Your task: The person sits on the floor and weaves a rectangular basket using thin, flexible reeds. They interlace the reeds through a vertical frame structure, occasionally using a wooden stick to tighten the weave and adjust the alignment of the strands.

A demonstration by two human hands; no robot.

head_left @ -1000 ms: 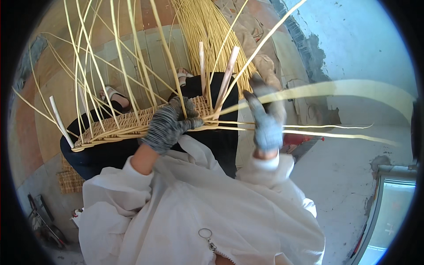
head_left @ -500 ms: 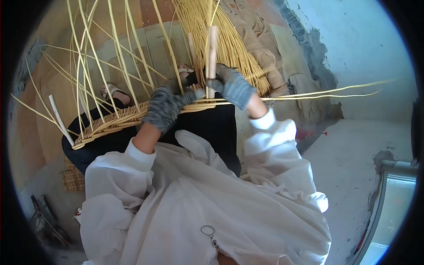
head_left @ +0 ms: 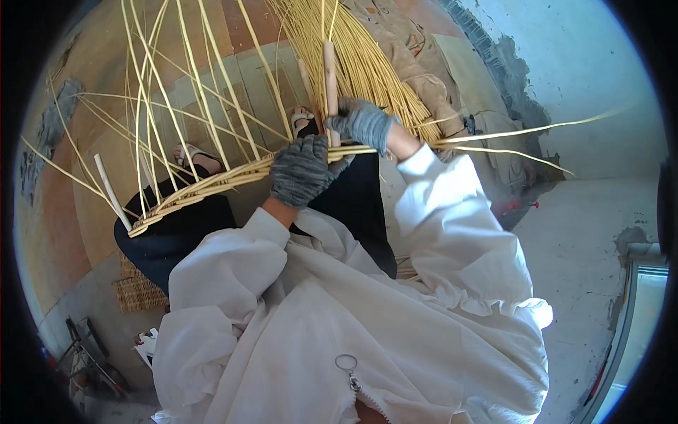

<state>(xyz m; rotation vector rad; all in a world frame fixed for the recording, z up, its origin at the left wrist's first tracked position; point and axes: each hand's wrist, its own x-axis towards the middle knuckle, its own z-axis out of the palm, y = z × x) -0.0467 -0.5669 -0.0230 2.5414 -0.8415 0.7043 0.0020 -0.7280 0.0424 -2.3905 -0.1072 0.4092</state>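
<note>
A long woven wicker piece point(head_left: 212, 184) lies across my lap, with pale upright rods point(head_left: 183, 85) fanning from it and a short white stick point(head_left: 110, 191) at its left end. My left hand point(head_left: 300, 169), in a grey knit glove, grips the braided edge right of centre, fingers wrapped over it. My gloved right hand point(head_left: 361, 127) is closed at the base of a thick wooden post point(head_left: 330, 78) near the right end. Thin strands point(head_left: 526, 129) stick out to the right past my right wrist. The fingertips of both hands are partly hidden.
Behind the work lie a large bundle of willow rods point(head_left: 353, 56) and brown cloth point(head_left: 417, 63). A woven panel point(head_left: 141, 286) and a dark metal tool point(head_left: 92, 364) are at lower left. A plastered wall point(head_left: 572, 85) and a window frame point(head_left: 632, 325) are on the right.
My right hand has come left from the loose strands to the wooden post, swinging a long strand down. My left hand has moved slightly with the wicker edge and now curls further over it.
</note>
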